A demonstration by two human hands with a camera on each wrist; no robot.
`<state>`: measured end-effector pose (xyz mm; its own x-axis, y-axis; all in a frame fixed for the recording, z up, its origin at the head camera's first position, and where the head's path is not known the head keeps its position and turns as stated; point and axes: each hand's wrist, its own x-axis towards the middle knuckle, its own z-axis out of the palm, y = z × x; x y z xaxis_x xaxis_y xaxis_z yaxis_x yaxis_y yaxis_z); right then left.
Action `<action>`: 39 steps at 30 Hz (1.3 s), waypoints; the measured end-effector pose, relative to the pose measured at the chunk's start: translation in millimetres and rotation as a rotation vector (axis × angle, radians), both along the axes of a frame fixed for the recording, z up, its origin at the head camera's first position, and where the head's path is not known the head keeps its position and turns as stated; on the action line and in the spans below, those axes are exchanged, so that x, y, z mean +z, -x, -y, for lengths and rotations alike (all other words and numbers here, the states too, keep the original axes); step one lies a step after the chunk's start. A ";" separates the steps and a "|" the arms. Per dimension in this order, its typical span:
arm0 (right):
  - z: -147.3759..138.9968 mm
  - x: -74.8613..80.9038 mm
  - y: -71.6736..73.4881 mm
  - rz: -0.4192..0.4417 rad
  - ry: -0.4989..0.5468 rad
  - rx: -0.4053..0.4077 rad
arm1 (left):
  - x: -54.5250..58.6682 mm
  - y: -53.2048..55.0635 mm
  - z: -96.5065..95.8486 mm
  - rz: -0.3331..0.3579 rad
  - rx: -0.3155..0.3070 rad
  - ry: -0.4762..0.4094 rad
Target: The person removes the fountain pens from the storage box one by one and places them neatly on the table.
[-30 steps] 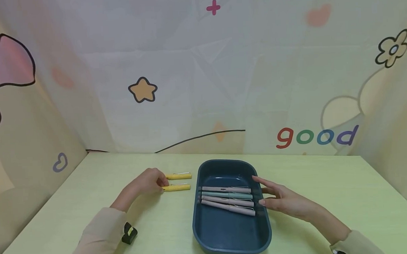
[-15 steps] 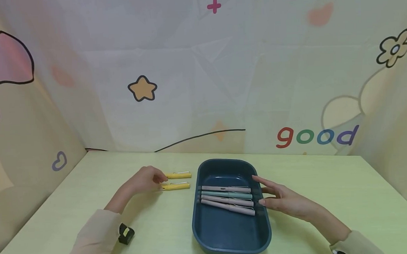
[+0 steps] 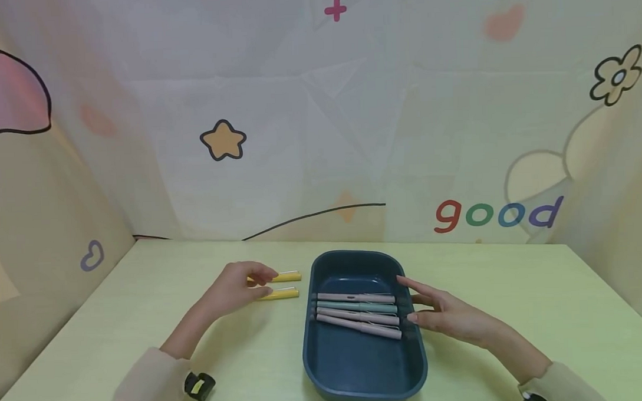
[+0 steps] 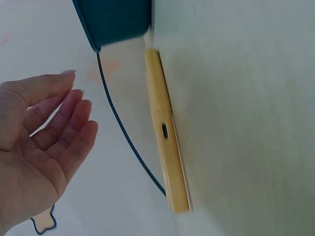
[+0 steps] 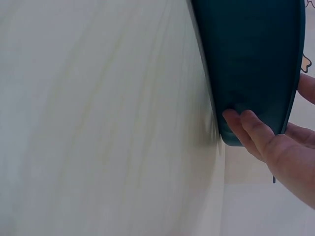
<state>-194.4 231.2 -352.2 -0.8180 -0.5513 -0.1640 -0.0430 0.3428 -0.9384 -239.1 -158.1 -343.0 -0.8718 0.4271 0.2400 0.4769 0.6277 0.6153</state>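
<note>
Left hand (image 3: 239, 289) is hovering above the table (image 3: 252, 356), holding nothing: fingers are bending loosely, leaving a modest gap to the thumb. Two yellow pens are lying just beyond and below it: far yellow pen (image 3: 289, 277), near yellow pen (image 3: 283, 293). Both are running left-right, roughly parallel, clip ends pointing at the tray (image 3: 366, 367). Left hand is covering their left ends in the head view; the left wrist view is showing one yellow pen clear of the fingers, can't tell which of the two. Key relation: the yellow pens' long axes are aiming at the tray's left wall, crossing its own long axis, with a short strip of table separating them. Left hand is sitting much nearer them; right hand (image 3: 452, 317) is staying out across the tray, resting extended fingers on its right wall and rim, not wrapping round it. Inside, three greyish pens (image 3: 359, 328) and a teal pen (image 3: 356, 307) are lying crosswise, so the yellow ones are already roughly matching that orientation.
</note>
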 end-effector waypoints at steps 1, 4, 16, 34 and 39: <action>0.2 0.4 0.3 -0.003 0.005 0.004 | 0.9 -2.4 -3.9 -0.001 -0.003 -0.021; 0.4 1.6 0.6 0.000 0.023 0.009 | 3.7 -9.0 -15.9 -0.011 -0.032 -0.077; -0.3 2.7 0.6 -0.002 0.016 0.005 | 11.6 -28.7 -65.0 0.059 -0.281 -0.202; 1.9 1.7 -1.8 -0.010 -0.025 -0.014 | 8.3 -27.9 -109.3 0.126 -0.404 0.048; 1.6 3.7 -2.1 -0.001 -0.017 -0.011 | 6.6 -24.0 -122.6 0.143 -0.423 0.183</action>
